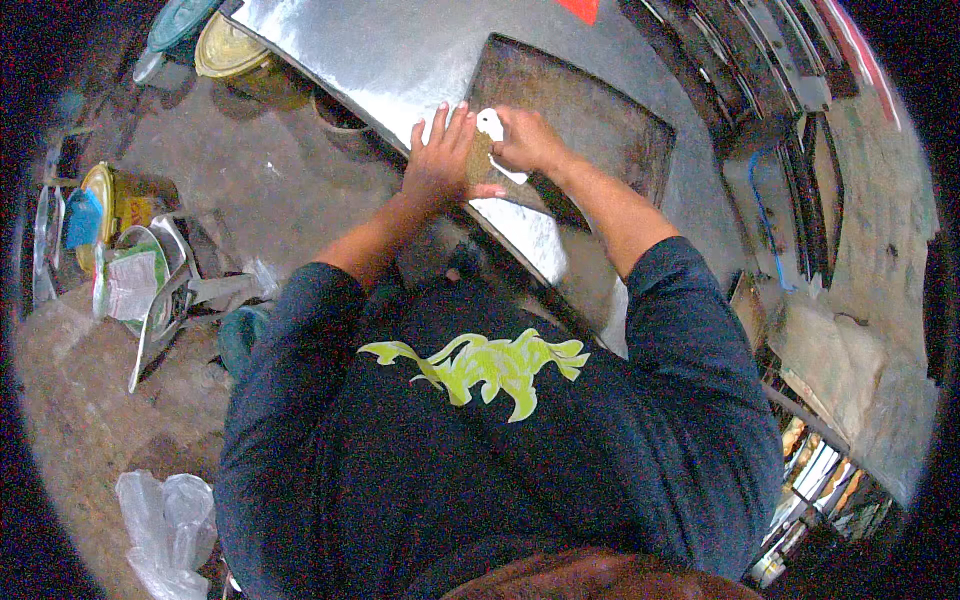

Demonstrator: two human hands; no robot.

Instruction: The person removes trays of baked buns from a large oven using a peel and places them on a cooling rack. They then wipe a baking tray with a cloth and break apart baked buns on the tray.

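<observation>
A dark, worn rectangular metal tray [592, 112] lies at a slant on a shiny metal tabletop [375, 52]. My right hand [529, 139] is closed around a white flat tool [489, 121] with a small hole near its end. Most of the tool is covered by my fingers, so its exact kind is unclear. My left hand [442, 161] rests flat by the tray's near left corner, fingers stretched and slightly apart, thumb pointing right. Between the two hands shows a tan, grainy patch [478, 161], touching or very near both.
Lidded yellow buckets [236, 49] [105, 217] and a teal lid [180, 26] stand left of the table. A white frame-like object [169, 300] and clear plastic bags [169, 525] are on the floor. Dark metal racks [750, 52] line the right; a loaded shelf [817, 472] is lower right.
</observation>
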